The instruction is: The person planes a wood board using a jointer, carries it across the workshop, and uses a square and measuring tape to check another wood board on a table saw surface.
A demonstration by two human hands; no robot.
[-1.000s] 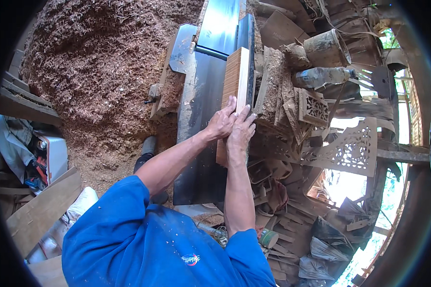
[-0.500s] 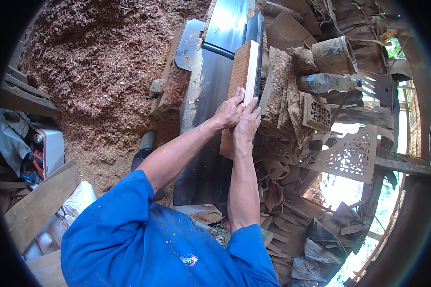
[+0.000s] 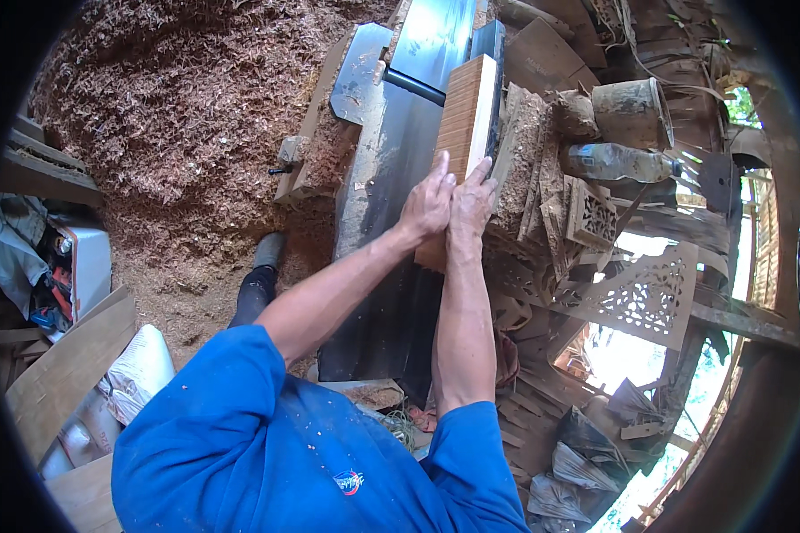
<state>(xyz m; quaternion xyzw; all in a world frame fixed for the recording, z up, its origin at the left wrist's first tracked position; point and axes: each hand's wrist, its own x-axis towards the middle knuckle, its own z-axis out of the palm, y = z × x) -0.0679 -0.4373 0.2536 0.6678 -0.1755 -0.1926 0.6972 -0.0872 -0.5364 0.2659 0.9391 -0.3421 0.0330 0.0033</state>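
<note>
Pressing down side by side, two hands are laid on one brown wooden board (image 3: 460,115), the left hand (image 3: 428,204) on its broad face and the right hand (image 3: 471,206) by its one pale long edge. The two are set touching each other, with fingers pointed away from the body; whether the board is also pinched between thumb and fingers cannot be told.

The board is held lengthwise on a machine bed made up of two sections, one dark and near (image 3: 398,178), one bright and far (image 3: 433,40). The sections are parted by one dark slot (image 3: 415,86), past which the board's far end is reached out. Along its right side, one dark fence (image 3: 488,38) is seen.

To the left, one large heap of shavings (image 3: 187,115) is piled up, and one white sack (image 3: 142,369) is set lower down. To the right, one dusty bucket (image 3: 631,114), one clear bottle (image 3: 622,163) lying on its side, one small carved block (image 3: 592,213) and one larger openwork panel (image 3: 644,298) are found.
</note>
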